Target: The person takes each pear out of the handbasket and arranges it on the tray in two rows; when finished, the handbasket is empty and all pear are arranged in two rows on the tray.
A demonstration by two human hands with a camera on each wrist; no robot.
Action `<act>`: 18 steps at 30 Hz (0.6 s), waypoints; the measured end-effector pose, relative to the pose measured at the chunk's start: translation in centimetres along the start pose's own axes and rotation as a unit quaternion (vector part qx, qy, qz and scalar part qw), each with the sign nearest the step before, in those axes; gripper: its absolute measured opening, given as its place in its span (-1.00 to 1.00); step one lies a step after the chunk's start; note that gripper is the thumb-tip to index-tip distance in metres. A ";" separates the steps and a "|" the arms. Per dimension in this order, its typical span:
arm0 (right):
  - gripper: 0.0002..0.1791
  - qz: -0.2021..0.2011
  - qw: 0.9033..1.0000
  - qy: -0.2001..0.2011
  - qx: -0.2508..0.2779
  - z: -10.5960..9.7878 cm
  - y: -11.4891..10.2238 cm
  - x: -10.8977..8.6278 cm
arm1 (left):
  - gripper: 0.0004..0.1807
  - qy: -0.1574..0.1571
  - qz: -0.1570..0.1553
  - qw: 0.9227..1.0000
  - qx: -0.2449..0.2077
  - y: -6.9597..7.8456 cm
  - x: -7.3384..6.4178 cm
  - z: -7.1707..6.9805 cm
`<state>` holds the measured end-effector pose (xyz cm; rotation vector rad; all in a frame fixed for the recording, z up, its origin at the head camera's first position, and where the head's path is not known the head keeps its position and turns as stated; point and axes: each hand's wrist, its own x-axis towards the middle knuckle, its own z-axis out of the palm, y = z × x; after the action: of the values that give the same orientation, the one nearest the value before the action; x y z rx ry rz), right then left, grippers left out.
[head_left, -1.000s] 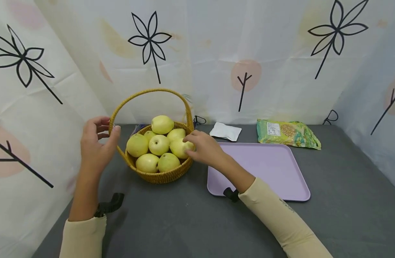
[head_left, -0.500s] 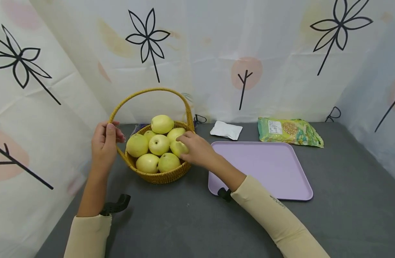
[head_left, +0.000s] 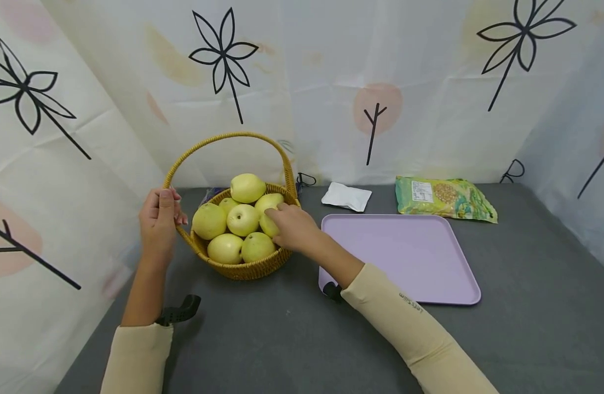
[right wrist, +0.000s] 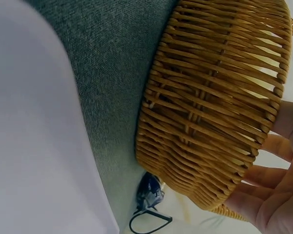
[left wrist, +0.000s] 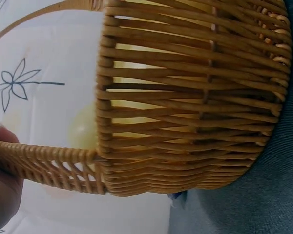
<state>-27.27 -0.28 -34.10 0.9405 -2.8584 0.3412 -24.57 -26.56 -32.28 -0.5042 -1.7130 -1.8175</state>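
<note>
In the head view, a woven wicker basket (head_left: 247,271) with a tall arched handle holds several yellow-green pears (head_left: 242,219). My left hand (head_left: 156,224) grips the left side of the handle (head_left: 223,138); in the left wrist view the thumb and fingers wrap the handle's wicker band (left wrist: 49,165). My right hand (head_left: 297,230) reaches over the basket's right rim, its thumb and fingers around the rightmost pear (head_left: 268,225), which is partly covered. From the right wrist, the fingers (right wrist: 268,180) dip inside the rim and their tips are hidden behind the weave.
A lilac tray (head_left: 405,257) lies right of the basket on the grey tabletop (head_left: 262,339). Behind it are a small white packet (head_left: 346,197) and a green and yellow bag (head_left: 444,199). A patterned curtain (head_left: 321,65) hangs along the back and sides.
My left hand has moved right and closed on the basket handle. My right hand has slid left, further over the rightmost pear. The basket has stayed in place.
</note>
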 end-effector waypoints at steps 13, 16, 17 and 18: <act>-0.53 0.024 0.999 -0.001 -0.037 0.7 -0.7 0.2 | -0.59 0.012 0.032 0.999 -0.019 -1.9 0.2 0.0; -0.52 0.022 0.999 0.009 -0.039 0.7 -0.8 0.0 | -0.60 0.009 0.044 0.999 -0.015 -2.1 0.2 -0.2; -0.49 0.022 0.999 0.014 -0.040 0.7 -0.8 0.0 | -0.60 0.009 0.047 0.999 -0.017 -2.1 0.3 -0.2; -0.46 0.021 0.999 0.019 -0.040 0.8 -0.8 -0.1 | -0.60 0.009 0.052 0.998 -0.014 -2.2 0.3 -0.2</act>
<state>-26.76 -1.06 -34.72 0.8516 -2.8368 0.2450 -26.18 -26.83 -33.77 -0.5762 -1.6208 -1.7682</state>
